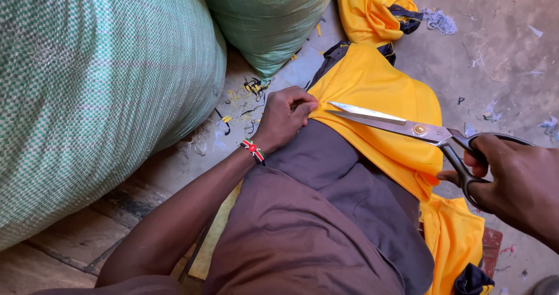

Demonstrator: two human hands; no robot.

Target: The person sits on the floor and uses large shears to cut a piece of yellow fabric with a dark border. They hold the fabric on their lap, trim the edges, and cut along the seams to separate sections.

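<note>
Scissors [407, 129] lie across the middle right of the frame, steel blades slightly parted and pointing left, their tips just beside the left hand [285, 119]. The right hand [518, 181], at the right edge, grips the dark handles with its fingers [474, 161] closed through the loops. The blades rest on the yellow cloth [378, 103], which is draped over the person's knee at the centre of the frame and runs down to the lower right, where more of it hangs in folds with a dark trim.

The left hand is closed on the left edge of the yellow cloth, fingers curled over the fold and pinching it against the brown trousers [314, 213] beneath. A beaded wristband [254, 150] in red, green, black and white sits on that wrist, and the bare forearm runs down to the lower left.

Two large green woven sacks stand on the floor: one sack [87, 97] fills the left side, a second sack [268, 21] sits at the top centre. Between them and the knee, small yellow and dark scraps [247, 94] lie on the floor. A second bundle of yellow fabric [372, 10] with a dark trim lies at the top, just above the draped cloth. The concrete floor [495, 50] at the upper right is strewn with pale threads and lint.
</note>
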